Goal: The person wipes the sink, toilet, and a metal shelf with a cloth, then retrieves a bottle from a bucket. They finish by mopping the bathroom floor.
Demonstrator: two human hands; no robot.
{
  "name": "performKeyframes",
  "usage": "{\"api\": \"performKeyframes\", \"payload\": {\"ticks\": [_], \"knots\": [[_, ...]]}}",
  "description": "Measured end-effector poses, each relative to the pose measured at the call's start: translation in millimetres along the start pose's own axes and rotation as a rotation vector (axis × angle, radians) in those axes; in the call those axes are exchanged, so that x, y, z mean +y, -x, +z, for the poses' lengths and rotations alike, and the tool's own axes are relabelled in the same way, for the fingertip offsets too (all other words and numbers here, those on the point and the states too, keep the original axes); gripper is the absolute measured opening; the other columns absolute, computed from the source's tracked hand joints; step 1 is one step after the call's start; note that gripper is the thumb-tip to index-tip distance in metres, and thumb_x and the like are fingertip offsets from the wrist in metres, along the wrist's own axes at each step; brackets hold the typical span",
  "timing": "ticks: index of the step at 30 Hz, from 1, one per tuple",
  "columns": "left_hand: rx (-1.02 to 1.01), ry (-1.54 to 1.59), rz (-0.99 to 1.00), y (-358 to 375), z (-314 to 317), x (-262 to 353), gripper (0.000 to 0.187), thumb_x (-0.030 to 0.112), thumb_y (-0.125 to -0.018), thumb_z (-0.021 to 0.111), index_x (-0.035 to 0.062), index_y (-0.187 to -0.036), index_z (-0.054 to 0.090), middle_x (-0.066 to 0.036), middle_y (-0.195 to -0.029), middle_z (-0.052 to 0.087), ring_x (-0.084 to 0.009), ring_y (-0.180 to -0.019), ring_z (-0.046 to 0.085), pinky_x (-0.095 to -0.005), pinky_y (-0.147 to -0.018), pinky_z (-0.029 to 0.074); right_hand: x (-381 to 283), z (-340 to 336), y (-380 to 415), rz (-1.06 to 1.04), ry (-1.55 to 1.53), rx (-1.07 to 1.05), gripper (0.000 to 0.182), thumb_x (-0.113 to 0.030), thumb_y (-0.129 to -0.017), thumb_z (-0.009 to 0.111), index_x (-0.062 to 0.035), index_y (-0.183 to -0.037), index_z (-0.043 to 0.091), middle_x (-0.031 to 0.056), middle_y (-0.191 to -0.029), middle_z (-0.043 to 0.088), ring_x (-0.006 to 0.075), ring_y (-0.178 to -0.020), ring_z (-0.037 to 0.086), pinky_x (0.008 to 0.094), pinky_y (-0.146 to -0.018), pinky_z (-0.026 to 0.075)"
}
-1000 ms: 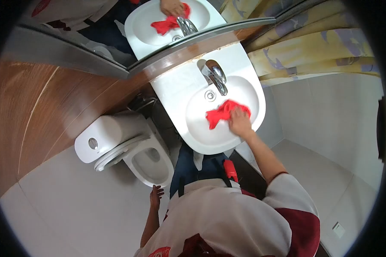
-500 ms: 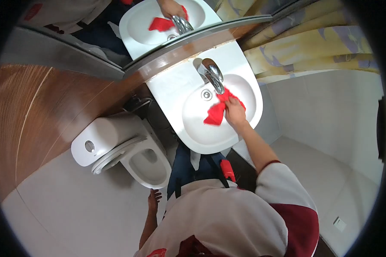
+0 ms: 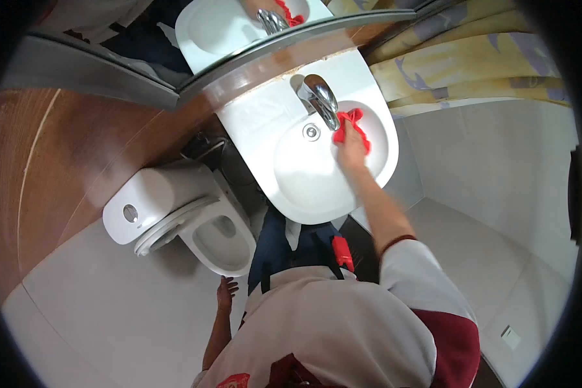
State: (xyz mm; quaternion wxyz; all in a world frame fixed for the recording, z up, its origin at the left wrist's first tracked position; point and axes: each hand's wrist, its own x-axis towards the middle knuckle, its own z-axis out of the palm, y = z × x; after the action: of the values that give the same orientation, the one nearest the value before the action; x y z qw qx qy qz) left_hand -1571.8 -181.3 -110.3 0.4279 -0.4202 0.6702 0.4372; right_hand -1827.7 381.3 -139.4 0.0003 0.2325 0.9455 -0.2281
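My right hand (image 3: 351, 150) is closed on a red cloth (image 3: 357, 121) and presses it to the inner back-right wall of the white sink (image 3: 297, 211). Part of the cloth is bunched beside the spout of the chrome faucet (image 3: 321, 102). Left of the faucet tip lies the round metal drain (image 3: 311, 132). Low at my left side, my left hand (image 3: 227, 291) hangs with its fingers apart, holding nothing, near the front rim of the toilet (image 3: 223, 242).
A mirror (image 3: 239, 39) hangs above the sink and reflects it. On the right is a yellow patterned curtain (image 3: 472, 68) beside a tiled wall (image 3: 498, 155). A brown wood-look wall (image 3: 77, 161) stands behind the toilet. Something red (image 3: 343, 253) hangs at my waist.
My right hand has shifted the cloth up and rightward, toward the faucet side of the basin. The cloth's loose left end is now gathered in. My left hand stays low, with fingers apart.
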Motion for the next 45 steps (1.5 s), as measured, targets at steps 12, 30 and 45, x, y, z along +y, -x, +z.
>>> {"api": "performKeyframes", "payload": {"ticks": [12,30,45], "knots": [[-0.065,-0.072,-0.044,7.3,-1.3,-13.6,0.079,0.072,-0.094,0.033,0.0055,-0.129,0.058,-0.014,-0.112,0.069,-0.0227,-0.095,0.064,-0.0375,-0.08,0.044,33.0,-19.4,-4.9,-0.068,0.084,-0.14,0.05,0.002,-0.074,0.063,-0.0022,-0.123,0.055,0.0238,-0.117,0.06,0.0378,-0.111,0.058,0.0446,-0.094,0.047],[-0.041,-0.084,0.013,12.3,-1.2,3.6,0.078,0.071,-0.095,0.033,0.0056,-0.131,0.057,-0.014,-0.112,0.069,-0.0238,-0.096,0.064,-0.0386,-0.079,0.044,-63.8,67.5,58.4,-0.302,-0.16,-0.199,0.053,-0.025,-0.086,0.063,0.0012,-0.131,0.053,0.0252,-0.135,0.053,0.0384,-0.13,0.049,0.046,-0.108,0.039],[-0.032,-0.062,0.034,6.8,7.1,12.7,0.079,0.072,-0.095,0.033,0.0045,-0.128,0.059,-0.014,-0.111,0.069,-0.0219,-0.094,0.065,-0.0353,-0.078,0.045,-22.3,36.0,63.7,-0.732,-0.052,-0.425,0.04,-0.003,-0.084,0.052,-0.0032,-0.123,0.063,0.0184,-0.129,0.061,0.032,-0.127,0.053,0.0431,-0.111,0.038]]}}
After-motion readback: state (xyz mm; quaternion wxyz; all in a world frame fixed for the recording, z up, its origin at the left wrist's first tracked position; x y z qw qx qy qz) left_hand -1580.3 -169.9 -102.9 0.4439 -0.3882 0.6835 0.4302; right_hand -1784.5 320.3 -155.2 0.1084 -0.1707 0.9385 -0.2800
